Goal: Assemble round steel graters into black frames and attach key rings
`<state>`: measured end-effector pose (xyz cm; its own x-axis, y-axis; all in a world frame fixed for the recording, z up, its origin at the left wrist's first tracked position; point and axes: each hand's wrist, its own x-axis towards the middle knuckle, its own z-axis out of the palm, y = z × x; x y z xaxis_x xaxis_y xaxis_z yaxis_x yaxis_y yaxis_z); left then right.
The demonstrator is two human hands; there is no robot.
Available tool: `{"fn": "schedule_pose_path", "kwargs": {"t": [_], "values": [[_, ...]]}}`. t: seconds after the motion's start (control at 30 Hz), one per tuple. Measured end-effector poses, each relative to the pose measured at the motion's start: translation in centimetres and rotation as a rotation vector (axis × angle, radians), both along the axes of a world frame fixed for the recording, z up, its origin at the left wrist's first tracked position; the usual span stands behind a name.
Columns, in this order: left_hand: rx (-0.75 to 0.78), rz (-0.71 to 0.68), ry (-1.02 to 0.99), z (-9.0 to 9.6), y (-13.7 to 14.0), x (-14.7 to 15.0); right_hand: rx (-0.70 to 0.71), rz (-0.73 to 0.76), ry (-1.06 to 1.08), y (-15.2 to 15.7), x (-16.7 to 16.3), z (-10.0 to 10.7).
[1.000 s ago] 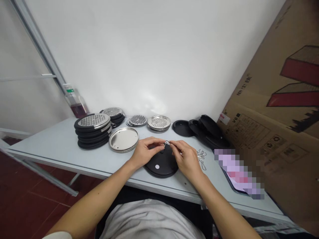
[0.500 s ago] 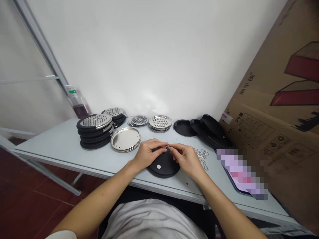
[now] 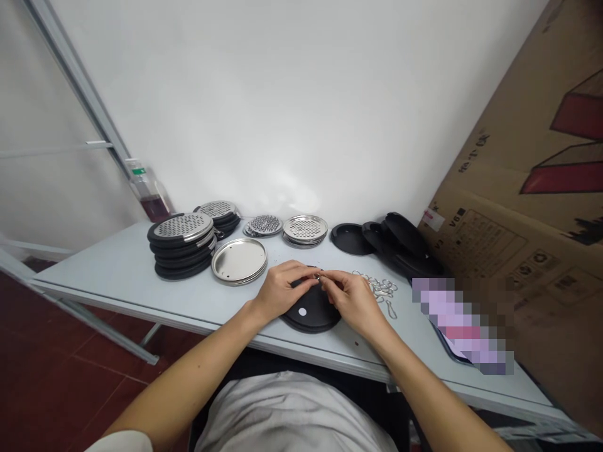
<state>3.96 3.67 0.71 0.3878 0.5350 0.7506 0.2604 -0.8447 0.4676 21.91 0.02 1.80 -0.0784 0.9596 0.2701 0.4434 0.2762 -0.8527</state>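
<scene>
My left hand [image 3: 287, 287] and my right hand [image 3: 348, 295] meet over a round black disc [image 3: 313, 312] at the table's front. Both pinch a small shiny metal clip [image 3: 317, 276] at the disc's far edge. Fingers cover most of the clip, so whether it is hooked to the disc cannot be seen. A white dot marks the disc's top. Several loose metal snap clips [image 3: 384, 289] lie just right of my right hand. To the left of my left hand is a stack of plain round metal plates [image 3: 239, 260].
Black-rimmed round graters [image 3: 183, 248] are stacked at the left, with a second stack behind. Perforated metal discs [image 3: 305, 229] and black round holders [image 3: 353, 238] line the back. A bottle [image 3: 153, 198], a blurred phone [image 3: 461, 333] and a large cardboard box [image 3: 513, 251] flank the table.
The whole view has shifted slightly. My hands stay pinched on the metal clip over the black disc, with only small finger movement.
</scene>
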Motion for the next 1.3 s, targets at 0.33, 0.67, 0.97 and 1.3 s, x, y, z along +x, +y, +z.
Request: {"fn": "schedule_pose_path", "kwargs": {"t": [0.33,0.67,0.97,1.3], "values": [[-0.241,0.091,-0.15,0.1,0.2,-0.3,-0.178,0.133,0.603,0.7,0.6,-0.2],[0.105,0.019,-0.03,0.3,0.1,-0.4,-0.409,0.266,0.716,0.2,0.8,0.7],[0.067,-0.053,0.003,0.1,0.3,-0.7,-0.395,0.391,0.328,-0.2,1.3,0.8],[-0.193,0.016,-0.132,0.4,0.0,-0.2,-0.197,0.167,0.268,0.5,1.4,0.2]]}}
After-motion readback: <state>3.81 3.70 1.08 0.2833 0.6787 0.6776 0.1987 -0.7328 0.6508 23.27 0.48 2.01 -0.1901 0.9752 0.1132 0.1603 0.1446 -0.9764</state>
